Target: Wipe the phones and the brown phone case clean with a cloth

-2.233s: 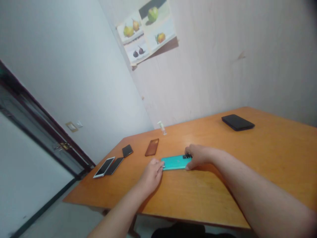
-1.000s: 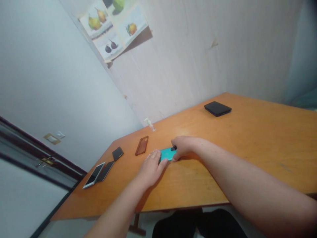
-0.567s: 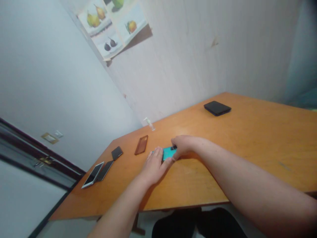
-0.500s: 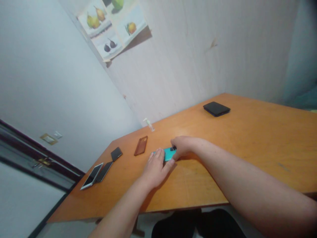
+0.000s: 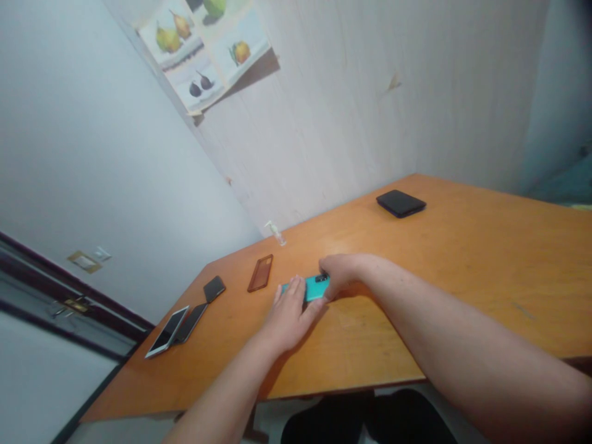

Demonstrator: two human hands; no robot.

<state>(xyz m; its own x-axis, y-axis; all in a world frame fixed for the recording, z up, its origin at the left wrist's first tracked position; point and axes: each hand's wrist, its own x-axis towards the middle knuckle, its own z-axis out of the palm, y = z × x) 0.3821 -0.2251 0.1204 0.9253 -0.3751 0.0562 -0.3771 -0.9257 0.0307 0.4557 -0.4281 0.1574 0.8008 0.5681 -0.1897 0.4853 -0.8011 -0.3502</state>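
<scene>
Head view: just below centre, the teal phone [image 5: 317, 288] lies with its right end clamped between thumb and fingers of the right hand [image 5: 341, 272]; the left hand [image 5: 289, 316] rests flat over its other end, thumb splayed. The table [image 5: 467, 265] spreads wide rightward, near edge low in frame.

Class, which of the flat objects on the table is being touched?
The turquoise phone: the left hand lies across it, the right hand grips its camera end. The white-framed device, brown case and dark items lie untouched.
</scene>
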